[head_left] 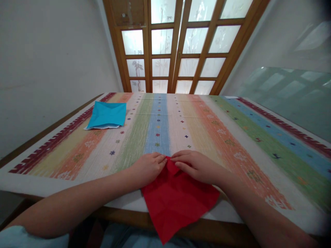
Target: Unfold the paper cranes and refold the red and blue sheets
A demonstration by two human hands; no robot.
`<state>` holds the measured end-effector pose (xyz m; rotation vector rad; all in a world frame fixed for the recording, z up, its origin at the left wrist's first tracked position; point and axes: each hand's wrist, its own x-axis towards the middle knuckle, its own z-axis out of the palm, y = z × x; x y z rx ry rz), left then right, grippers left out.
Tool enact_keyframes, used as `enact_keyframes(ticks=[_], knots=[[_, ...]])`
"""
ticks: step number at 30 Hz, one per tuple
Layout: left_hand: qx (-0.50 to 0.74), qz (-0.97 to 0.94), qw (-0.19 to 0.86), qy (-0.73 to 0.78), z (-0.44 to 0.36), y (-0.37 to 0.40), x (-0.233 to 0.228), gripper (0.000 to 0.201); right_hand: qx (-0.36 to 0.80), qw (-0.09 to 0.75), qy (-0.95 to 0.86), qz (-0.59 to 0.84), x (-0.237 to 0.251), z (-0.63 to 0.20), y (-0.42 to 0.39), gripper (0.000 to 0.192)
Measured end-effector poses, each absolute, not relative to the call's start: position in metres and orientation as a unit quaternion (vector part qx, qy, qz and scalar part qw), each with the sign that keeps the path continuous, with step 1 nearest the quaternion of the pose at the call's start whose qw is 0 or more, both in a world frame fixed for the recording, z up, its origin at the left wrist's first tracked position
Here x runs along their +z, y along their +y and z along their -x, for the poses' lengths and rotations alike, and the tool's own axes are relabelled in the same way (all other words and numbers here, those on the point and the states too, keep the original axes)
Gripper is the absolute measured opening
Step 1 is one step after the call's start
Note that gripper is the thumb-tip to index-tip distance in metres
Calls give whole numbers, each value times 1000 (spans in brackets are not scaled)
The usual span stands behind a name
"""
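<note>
We press a red paper sheet [176, 199] flat at the near edge of the desk [232, 137], its lower corner hanging over the edge. Our left hand [148, 167] and right hand [193, 165] lie flat, fingertips meeting at its far corner, gripping nothing. Far left lies a blue paper [107, 114].

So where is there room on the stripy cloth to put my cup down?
The striped cloth lies bare across its middle and right, between the blue paper at far left and the right edge. It is crowded only at the near edge, where the left hand and right hand press on the red paper.
</note>
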<state>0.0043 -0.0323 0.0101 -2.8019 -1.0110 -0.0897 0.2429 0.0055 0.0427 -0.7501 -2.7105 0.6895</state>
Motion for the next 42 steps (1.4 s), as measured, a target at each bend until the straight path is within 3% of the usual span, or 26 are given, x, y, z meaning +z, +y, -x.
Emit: enact_keyframes(ticks=[5,14,25,33,38,42], knots=[[-44,941,67,-330,-4,-29,8,29,142,152,-924,320,26,-234,9,27],[-84,937,28,-339,-2,-30,9,30,54,72,-936,339,26,-232,1,20],[-32,916,18,-399,-2,-27,12,19,-59,-39,-891,448,42,-251,-16,21],[-56,918,22,-392,2,-26,6,17,1,-94,-824,559,59,-273,-5,35],[-62,917,27,-392,2,-25,5,17,-10,33,-827,561,66,-275,3,32],[-57,911,36,-408,1,-24,5,12,32,124,-912,390,69,-261,-10,28]])
